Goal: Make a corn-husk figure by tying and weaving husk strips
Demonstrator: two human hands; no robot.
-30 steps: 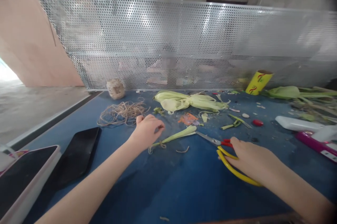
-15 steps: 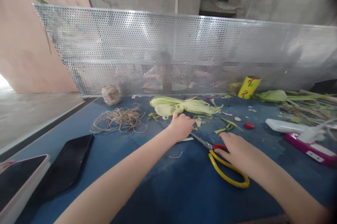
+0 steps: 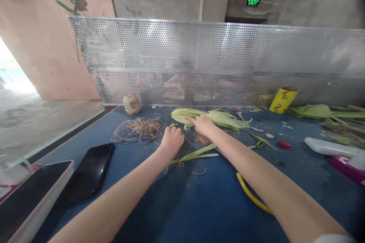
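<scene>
My right hand [image 3: 203, 124] reaches forward onto a tied bundle of pale green corn husks [image 3: 225, 118] at the back of the blue table [image 3: 199, 205]; its fingers lie on the husks, curled slightly. My left hand [image 3: 172, 139] is closed in a loose fist beside a small green husk scrap [image 3: 173, 125], and whether it holds anything is hidden. A narrow husk strip tied with twine [image 3: 194, 154] lies just below both hands. Yellow-handled scissors [image 3: 251, 194] lie under my right forearm, mostly hidden.
A loose tangle of twine [image 3: 138, 129] and a twine ball [image 3: 131, 104] sit to the left. Two dark phones [image 3: 88, 172] lie at the near left. A yellow can [image 3: 283, 99], more husks [image 3: 313, 111], a white and pink tool [image 3: 330, 147] are right. Perforated metal screen [image 3: 216, 60] behind.
My right hand left the scissors and moved forward onto the husk bundle. My left hand drew back left from the bundle, uncovering the tied husk strip. The view shifted left.
</scene>
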